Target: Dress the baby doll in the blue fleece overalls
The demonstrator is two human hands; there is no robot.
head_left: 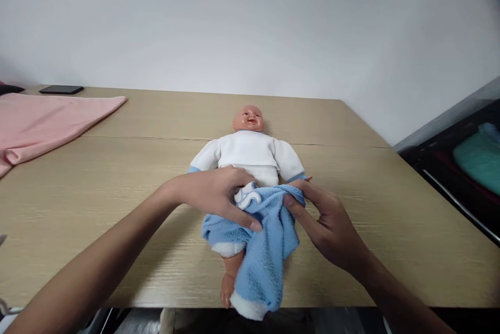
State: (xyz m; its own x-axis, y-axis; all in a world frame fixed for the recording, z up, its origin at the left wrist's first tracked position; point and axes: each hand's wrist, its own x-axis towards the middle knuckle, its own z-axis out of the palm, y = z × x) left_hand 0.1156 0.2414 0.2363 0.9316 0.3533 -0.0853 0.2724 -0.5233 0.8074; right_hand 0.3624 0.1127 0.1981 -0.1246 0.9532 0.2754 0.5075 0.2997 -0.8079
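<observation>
A baby doll lies on its back, head away from me, in a white top with blue cuffs. Blue fleecy pants with white cuffs are partly on it. One bare foot sticks out of the left leg; the other pant leg hangs over the table's front edge, and whether a foot is inside is hidden. At the waist, my left hand lies over the pants, thumb apart on the cloth and the other fingers partly hidden. My right hand pinches the waistband on the right side.
Across the light wooden table, a pink cloth lies at the left, with a dark phone behind it. A white wall closes off the back. At the right is a black case or bin with green cloth in it.
</observation>
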